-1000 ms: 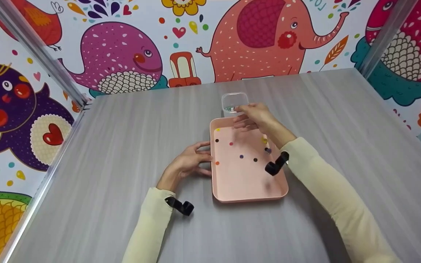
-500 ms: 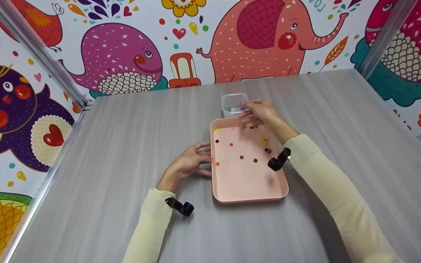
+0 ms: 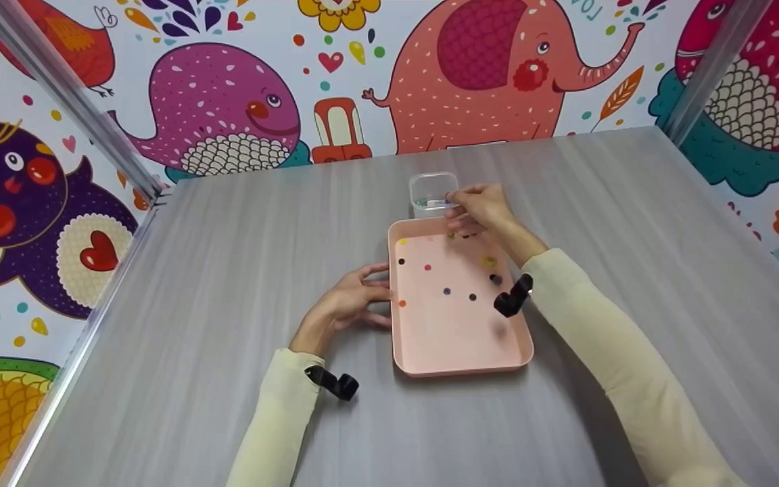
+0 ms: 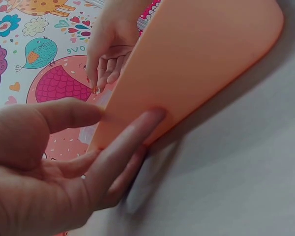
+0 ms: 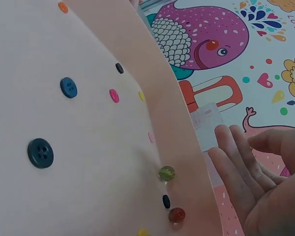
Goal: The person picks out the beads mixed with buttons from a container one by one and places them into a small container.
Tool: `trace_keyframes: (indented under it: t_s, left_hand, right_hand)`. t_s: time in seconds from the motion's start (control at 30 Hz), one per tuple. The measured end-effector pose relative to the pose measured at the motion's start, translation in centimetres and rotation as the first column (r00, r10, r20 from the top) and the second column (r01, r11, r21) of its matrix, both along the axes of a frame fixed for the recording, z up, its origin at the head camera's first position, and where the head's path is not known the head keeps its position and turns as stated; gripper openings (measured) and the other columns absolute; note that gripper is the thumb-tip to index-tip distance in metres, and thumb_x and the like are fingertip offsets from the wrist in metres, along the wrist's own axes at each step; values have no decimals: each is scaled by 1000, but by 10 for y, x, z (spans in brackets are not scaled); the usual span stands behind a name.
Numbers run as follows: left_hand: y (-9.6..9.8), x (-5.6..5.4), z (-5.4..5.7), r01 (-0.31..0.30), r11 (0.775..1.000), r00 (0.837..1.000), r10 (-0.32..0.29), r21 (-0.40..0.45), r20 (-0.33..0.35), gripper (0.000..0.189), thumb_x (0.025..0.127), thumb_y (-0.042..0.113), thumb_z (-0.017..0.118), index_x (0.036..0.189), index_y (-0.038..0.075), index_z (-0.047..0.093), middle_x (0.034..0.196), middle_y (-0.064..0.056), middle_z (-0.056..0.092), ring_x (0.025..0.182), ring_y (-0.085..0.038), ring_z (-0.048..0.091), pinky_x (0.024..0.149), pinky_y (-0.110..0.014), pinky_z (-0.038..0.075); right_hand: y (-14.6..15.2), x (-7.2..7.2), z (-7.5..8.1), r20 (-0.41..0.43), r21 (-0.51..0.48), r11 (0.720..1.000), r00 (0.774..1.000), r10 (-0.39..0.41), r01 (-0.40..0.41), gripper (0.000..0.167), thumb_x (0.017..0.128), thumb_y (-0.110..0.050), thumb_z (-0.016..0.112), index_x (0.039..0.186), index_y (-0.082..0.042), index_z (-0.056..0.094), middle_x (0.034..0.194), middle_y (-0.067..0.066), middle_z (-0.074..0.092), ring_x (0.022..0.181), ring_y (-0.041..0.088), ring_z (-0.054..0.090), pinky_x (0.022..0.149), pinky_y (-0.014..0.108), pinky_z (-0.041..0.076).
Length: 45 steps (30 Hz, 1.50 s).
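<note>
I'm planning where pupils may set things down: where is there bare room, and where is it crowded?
The table is bare left of the left hand and right of the right sleeve. Inside the tray, the near end is bare. The far half is crowded: buttons and beads lie there, with the right hand and clear box close by.

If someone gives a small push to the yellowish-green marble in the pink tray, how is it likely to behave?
The yellowish-green marble looks round, so it would probably roll easily. Its shiny, glass-like surface suggests it may be slippery to pinch. The pink tray has a raised wall close beside it, which would likely stop it on that side.
</note>
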<state>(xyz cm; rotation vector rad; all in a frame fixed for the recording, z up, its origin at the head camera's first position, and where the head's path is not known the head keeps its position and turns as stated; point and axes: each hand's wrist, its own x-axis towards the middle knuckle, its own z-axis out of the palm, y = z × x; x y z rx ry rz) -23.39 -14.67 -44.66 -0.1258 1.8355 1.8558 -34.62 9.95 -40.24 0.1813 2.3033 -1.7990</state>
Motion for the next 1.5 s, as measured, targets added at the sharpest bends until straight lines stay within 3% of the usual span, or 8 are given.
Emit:
trace_keyframes:
  t_s: [0.27,0.63,0.87,1.2,1.5]
  left_hand:
    - [1,-1,2,4,1000,1000,-4,-6,-5,68,94,-2,60,155,12,33,143,-21,55,107,-27,67,78,-47,64]
    - [0,-2,1,13,1000,1000,-13,11,-7,66,94,-5,59,154,10,34,143,-22,54,103,-24,67,77,-47,65]
    - [1,-1,-2,9,1000,1000,-9,12,-7,67,94,-5,59,154,9,33,145,-21,53,103,-24,67,75,-46,65]
    - [2,1,-2,10,1000,1000,-10,13,-1,68,94,-4,60,154,9,32,147,-21,52,104,-24,67,73,-45,65]
    - [0,0,-1,2,1000,1000,-2,2,-6,66,94,-4,59,154,11,34,142,-21,56,105,-24,67,77,-46,65]
  right_hand:
    - [-1,-3,-4,-13,11,999,999,-44,44,32,100,-26,62,120,-2,64,79,4,71,59,13,71,60,28,63]
    - [-3,-3,-8,-43,9,998,997,-60,60,27,99,-23,64,116,-3,65,78,6,71,59,15,71,67,34,64]
    - [-4,1,-11,-112,122,992,993,-23,37,24,100,-22,63,116,-4,67,88,11,72,73,22,74,84,48,63]
    - [4,10,-5,-139,163,987,990,16,7,27,100,-23,62,119,-4,67,89,11,74,80,25,75,78,39,65]
    - [19,26,6,-149,217,973,983,107,-73,35,100,-33,61,123,-6,65,103,17,74,87,26,75,86,45,63]
